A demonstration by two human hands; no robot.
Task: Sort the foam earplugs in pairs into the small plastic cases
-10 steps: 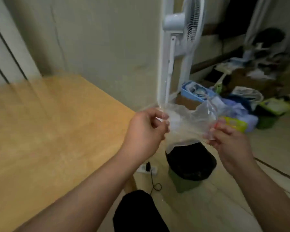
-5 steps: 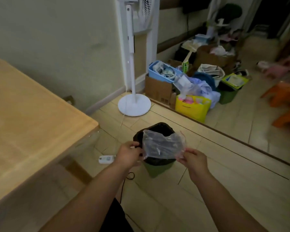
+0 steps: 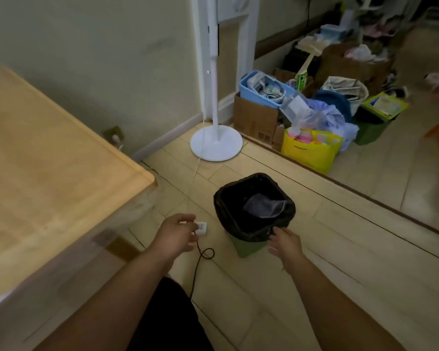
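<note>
I am looking down past the corner of the wooden surface [image 3: 48, 158] at the tiled floor [image 3: 340, 249]. A small green bin [image 3: 246, 245] with a black liner [image 3: 228, 209] stands on the floor between my two arms. A clear plastic bag [image 3: 264, 206] lies crumpled inside the liner, low in the opening and touching neither hand. I cannot tell whether it holds anything; I can make out no earplugs or cases from here.

My left hand [image 3: 174, 235] hangs over the floor to the left of the bin, fingers loosely curled and holding nothing. It sits in front of a white power strip [image 3: 200, 228] lying on the tiles; whether the fingertips touch it I cannot tell. A black cord [image 3: 200, 259] loops on the floor just below that hand.

My right hand [image 3: 285, 243] is at the near right edge of the bin, fingers spread and relaxed, empty, the fingertips just beside the liner's rim; contact with it is unclear.

Beyond the bin, the round white base of a standing fan [image 3: 216, 145] rests on the floor by the wall, its pole rising out of view. To its right there is a pile of clutter against the wall: a blue basket [image 3: 259, 95] on a cardboard box [image 3: 254, 117], a yellow bag [image 3: 309, 154] and a second green container [image 3: 370, 130]. A wall socket [image 3: 114, 134] shows low on the wall beside the surface's edge.
</note>
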